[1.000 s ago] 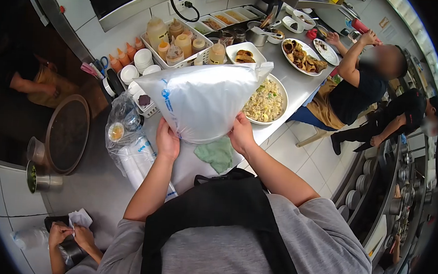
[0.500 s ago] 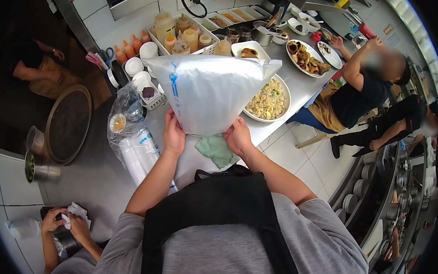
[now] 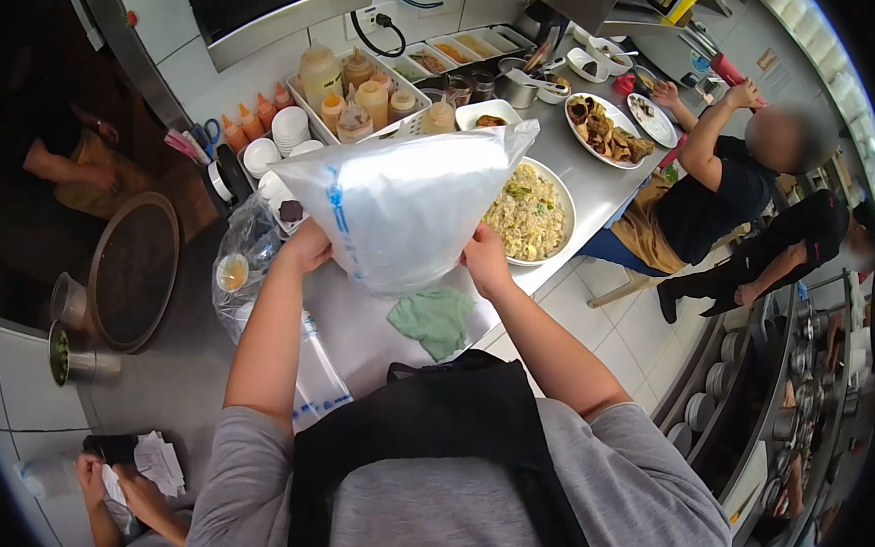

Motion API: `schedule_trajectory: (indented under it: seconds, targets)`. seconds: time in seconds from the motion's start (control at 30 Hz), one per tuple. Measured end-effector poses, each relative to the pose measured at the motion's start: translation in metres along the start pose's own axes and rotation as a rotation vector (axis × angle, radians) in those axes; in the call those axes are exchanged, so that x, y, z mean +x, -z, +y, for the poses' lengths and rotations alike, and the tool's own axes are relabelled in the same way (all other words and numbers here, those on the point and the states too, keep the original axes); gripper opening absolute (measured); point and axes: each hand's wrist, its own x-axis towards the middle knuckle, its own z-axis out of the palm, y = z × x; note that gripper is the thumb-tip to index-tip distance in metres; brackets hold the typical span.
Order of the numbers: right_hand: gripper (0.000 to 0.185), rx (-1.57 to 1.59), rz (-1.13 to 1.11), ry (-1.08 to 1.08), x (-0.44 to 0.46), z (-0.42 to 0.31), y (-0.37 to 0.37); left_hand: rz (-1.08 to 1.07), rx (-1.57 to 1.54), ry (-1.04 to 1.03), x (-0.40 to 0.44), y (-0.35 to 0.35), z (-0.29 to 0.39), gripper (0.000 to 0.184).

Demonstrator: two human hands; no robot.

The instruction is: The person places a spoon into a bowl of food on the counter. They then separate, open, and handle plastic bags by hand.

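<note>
A large filled plastic bag (image 3: 402, 206), whitish with blue print, is held up over the steel counter. My left hand (image 3: 305, 245) is at its lower left side, fingers partly hidden behind the plastic. My right hand (image 3: 485, 259) grips its lower right edge, with the fingertips pressed to the plastic. Right behind the bag stands a white bowl of fried rice (image 3: 531, 214). A green cloth (image 3: 433, 321) lies on the counter below the bag. Left of it are a clear bag with a small cup (image 3: 232, 272) and a flat plastic roll (image 3: 321, 372).
A basket of sauce bottles (image 3: 373, 104) and a plate of fried food (image 3: 609, 132) stand farther back. A person in a dark shirt (image 3: 733, 191) is at the right, another behind. A co-worker's hands (image 3: 114, 484) hold paper at the lower left. A round tray (image 3: 137, 270) stands left.
My left hand has moved left and up along the bag. The bag has shifted slightly left and tilted. The co-worker's hands at the lower left have moved down with the paper.
</note>
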Motion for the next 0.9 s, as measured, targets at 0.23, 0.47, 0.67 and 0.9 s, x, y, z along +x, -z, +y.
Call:
schedule_trajectory:
  seconds: [0.23, 0.47, 0.67, 0.9]
  targets:
    - [0.016, 0.151, -0.061, -0.191, -0.007, -0.021, -0.012, -0.014, -0.094, 0.054, 0.038, 0.016, 0.002, 0.029]
    - [0.017, -0.011, -0.074, 0.294, 0.006, 0.007, -0.01, 0.139, -0.364, -0.009, 0.094, 0.015, -0.029, 0.034]
    - [0.015, -0.08, -0.128, -0.018, -0.002, -0.004, -0.001, 0.033, -0.458, -0.065, 0.094, 0.024, -0.051, 0.037]
    - [0.028, -0.142, -0.219, 0.046, -0.007, -0.039, 0.004, -0.001, -0.454, -0.017, 0.068, 0.027, -0.029, 0.038]
